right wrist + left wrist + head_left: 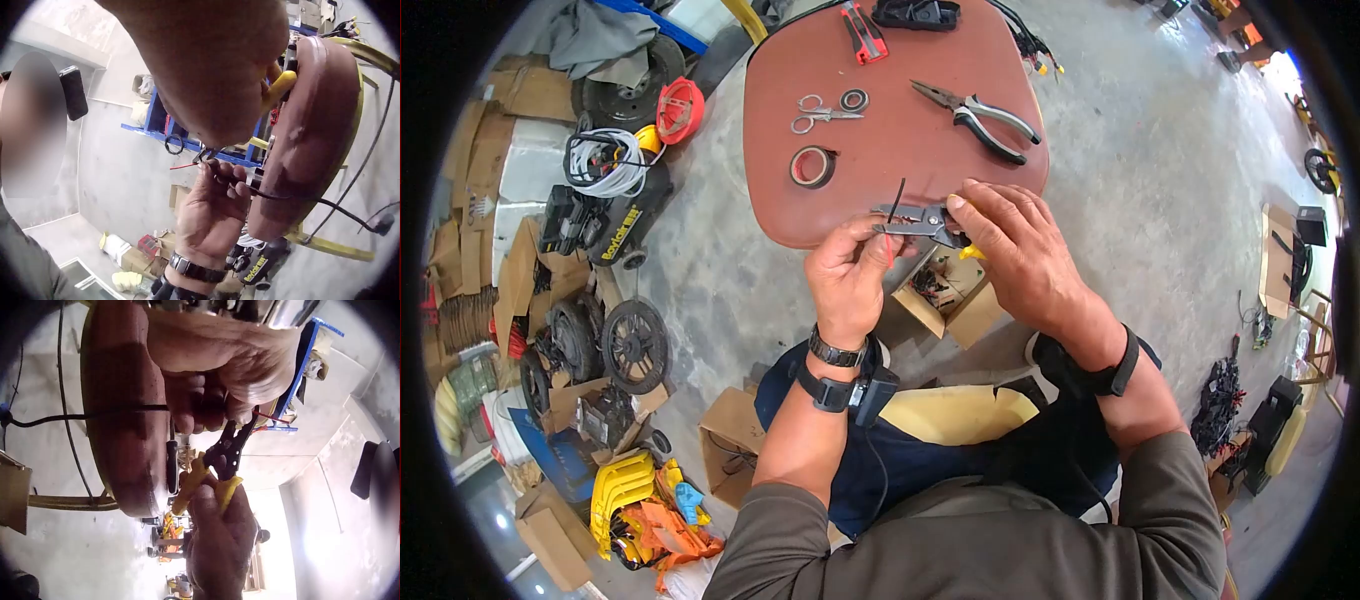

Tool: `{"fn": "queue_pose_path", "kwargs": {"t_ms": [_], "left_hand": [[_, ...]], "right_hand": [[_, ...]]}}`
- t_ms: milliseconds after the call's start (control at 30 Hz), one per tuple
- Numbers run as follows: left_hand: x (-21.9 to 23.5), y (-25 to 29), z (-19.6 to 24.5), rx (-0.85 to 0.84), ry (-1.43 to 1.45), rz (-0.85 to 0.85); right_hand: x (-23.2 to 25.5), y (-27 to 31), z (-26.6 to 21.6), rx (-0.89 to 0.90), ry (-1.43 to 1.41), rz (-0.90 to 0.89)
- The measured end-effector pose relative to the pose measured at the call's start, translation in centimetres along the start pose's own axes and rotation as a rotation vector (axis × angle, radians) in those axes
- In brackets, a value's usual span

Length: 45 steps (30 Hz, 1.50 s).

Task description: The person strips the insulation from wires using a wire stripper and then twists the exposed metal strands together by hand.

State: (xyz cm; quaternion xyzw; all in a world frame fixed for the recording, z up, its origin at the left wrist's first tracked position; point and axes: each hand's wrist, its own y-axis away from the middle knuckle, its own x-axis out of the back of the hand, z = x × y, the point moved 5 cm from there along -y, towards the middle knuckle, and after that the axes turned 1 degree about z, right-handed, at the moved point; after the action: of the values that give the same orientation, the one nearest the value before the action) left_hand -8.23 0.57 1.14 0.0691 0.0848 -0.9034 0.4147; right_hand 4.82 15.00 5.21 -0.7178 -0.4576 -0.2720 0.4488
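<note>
The left hand (847,282) pinches the cable (94,416) beside the stripper (916,219), likely for steadiness, while the right hand (1037,252) curls its fingers round the handles (189,492), likely for leverage.

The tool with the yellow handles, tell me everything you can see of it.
The yellow-handled tool is plier-like, with dark, metallic-looking jaws, a round pivot and small holes in its flat body. Its handles, perhaps plastic, are spread apart in the grip of the right hand. It is held up by the near edge of the padded seat, jaws at the fingers of the left hand. Whether they touch the red wire there is unclear.
</note>
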Motion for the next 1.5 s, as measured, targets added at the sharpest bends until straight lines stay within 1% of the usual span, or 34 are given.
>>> {"fn": "queue_pose_path", "kwargs": {"t_ms": [133,233,433,533,633,733,833,933,1033,1233,1333,1500], "left_hand": [[-0.1,0.1,-0.3,0.016,0.060,-0.028],[-0.1,0.0,-0.4,-0.017,0.067,-0.042],[0.5,0.0,-0.3,-0.087,-0.074,-0.079],[0.7,0.2,-0.4,-0.028,-0.043,-0.044],[0.4,0.2,0.6,0.012,-0.093,-0.041],[-0.1,0.0,1.1,-0.086,-0.112,-0.072],[0.1,0.1,0.8,-0.119,-0.140,-0.076],[-0.1,0.2,0.7,-0.102,-0.063,-0.069],[-0.2,0.2,0.5,-0.125,-0.042,-0.076],[0.0,0.2,0.3,-0.092,-0.041,-0.070],[-0.1,0.1,0.4,-0.107,-0.023,-0.076],[-0.2,0.0,0.7,-0.113,-0.073,-0.090]], "right_hand": [[0.1,-0.3,0.2,0.051,0.072,0.029],[-0.1,-0.3,0.3,0.053,0.069,0.024],[-0.4,-0.2,0.6,0.036,0.033,0.013],[-0.2,-0.3,0.6,0.047,0.056,-0.004],[0.0,-0.3,0.4,0.056,0.061,-0.013],[0.1,-0.2,0.2,0.063,0.054,-0.018],[0.4,-0.2,0.0,0.071,0.061,-0.018],[0.5,-0.1,0.0,0.072,0.068,-0.020],[0.6,0.0,0.0,0.073,0.069,-0.020],[0.7,0.0,0.1,0.075,0.075,-0.011],[0.6,0.1,0.2,0.074,0.078,-0.011],[0.5,0.1,0.2,0.070,0.085,-0.019]]}}
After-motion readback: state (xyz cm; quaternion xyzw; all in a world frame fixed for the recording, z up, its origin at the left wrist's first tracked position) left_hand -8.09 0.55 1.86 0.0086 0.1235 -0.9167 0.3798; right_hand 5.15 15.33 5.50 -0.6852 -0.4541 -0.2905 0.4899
